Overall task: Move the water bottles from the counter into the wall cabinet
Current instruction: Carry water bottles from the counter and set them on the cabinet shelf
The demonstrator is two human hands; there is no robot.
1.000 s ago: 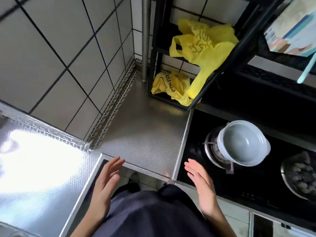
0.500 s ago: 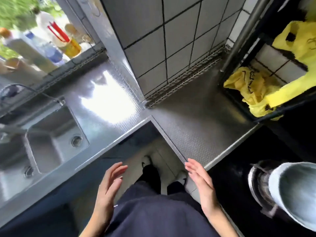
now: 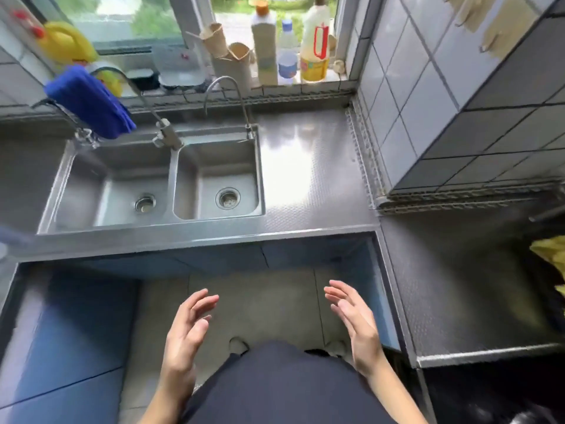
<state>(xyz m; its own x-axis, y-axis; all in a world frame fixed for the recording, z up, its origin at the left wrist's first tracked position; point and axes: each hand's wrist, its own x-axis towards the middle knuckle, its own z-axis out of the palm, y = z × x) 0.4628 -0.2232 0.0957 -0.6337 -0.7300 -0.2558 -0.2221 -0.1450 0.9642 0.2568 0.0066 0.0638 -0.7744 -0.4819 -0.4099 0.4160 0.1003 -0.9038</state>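
Note:
A clear water bottle [image 3: 287,53] with a blue cap and blue label stands upright on the window ledge, between a tall white bottle [image 3: 264,45] and a yellow bottle [image 3: 315,44]. My left hand [image 3: 186,335] and my right hand [image 3: 354,322] hover in front of my body over the floor, palms facing each other, fingers relaxed, holding nothing. Both are far below the ledge. No wall cabinet is in view.
A steel double sink [image 3: 159,185] with two taps sits left of a bare steel counter [image 3: 308,166]. A blue cloth [image 3: 88,101] hangs at the left. The tiled wall corner [image 3: 428,117] juts out at the right, with a side counter [image 3: 458,286] below it.
The view has swung left from the stove and yellow bags to the sink and window ledge. Both hands kept their open pose in front of my body.

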